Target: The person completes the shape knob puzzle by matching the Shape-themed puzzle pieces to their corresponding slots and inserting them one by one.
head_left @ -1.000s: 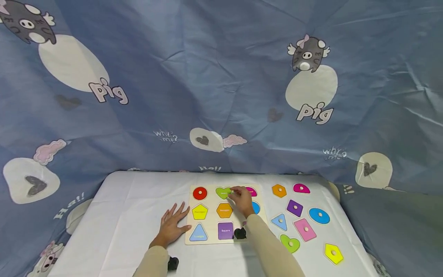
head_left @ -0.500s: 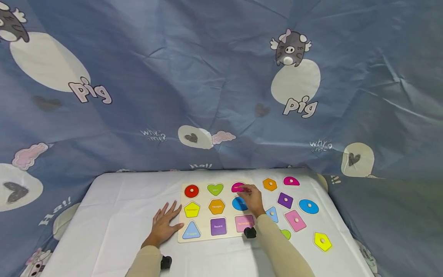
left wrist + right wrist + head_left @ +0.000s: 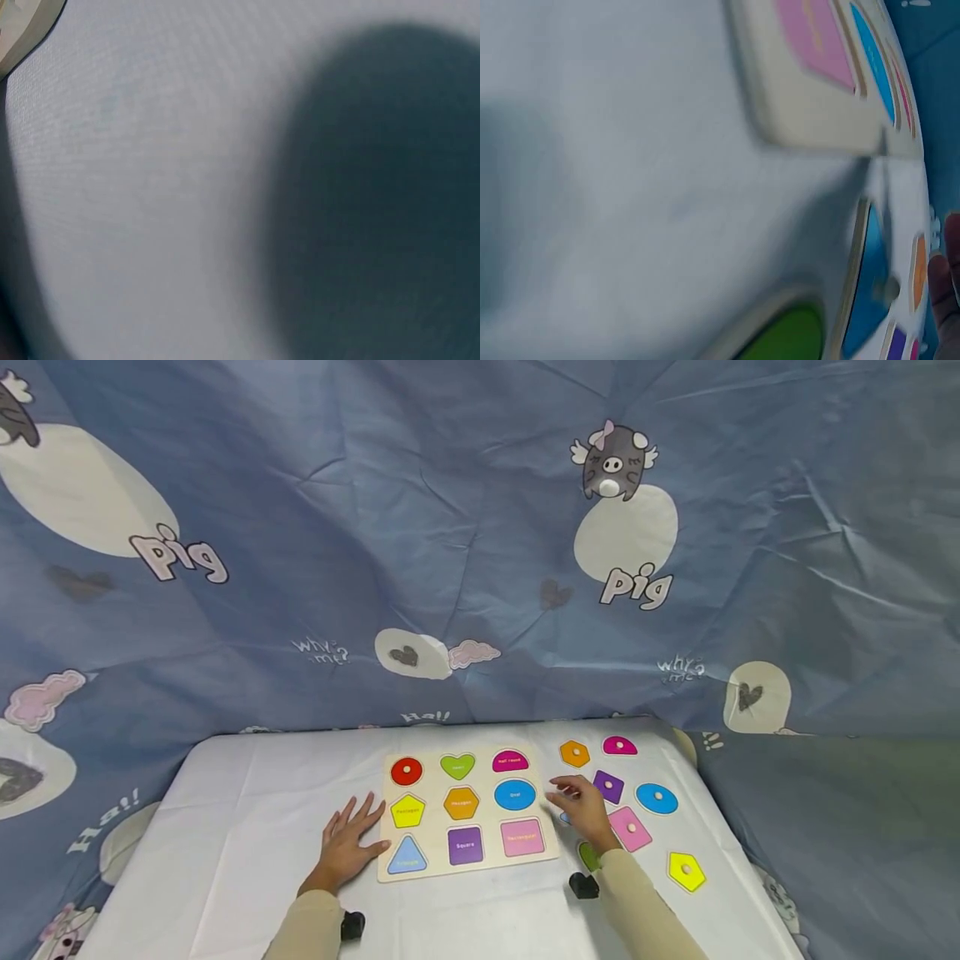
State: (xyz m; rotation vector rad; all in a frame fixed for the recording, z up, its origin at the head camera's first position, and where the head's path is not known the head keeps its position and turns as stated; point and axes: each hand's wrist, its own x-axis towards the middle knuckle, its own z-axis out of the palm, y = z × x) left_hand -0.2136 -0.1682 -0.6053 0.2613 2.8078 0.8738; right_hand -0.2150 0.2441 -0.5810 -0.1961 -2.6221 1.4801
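A wooden shape puzzle board lies on the white cloth, with a red circle with a knob in its top left spot. The other spots show printed shapes with words. My left hand rests on the cloth with fingers spread, fingertips and thumb at the board's left edge. My right hand, fingers bent and holding nothing, hovers just right of the board. Beneath it, a light blue triangle piece and a green heart piece are partly covered in the head view.
Further right lie knobbed pieces: an orange hexagon, magenta half round, purple square, blue oval, pink rectangle and yellow pentagon. A blue printed curtain hangs behind the table.
My right hand has moved from over the board's top row, rightward and nearer, off the board to above the loose pieces. My left hand stays at the board's edge. The head view has turned right.
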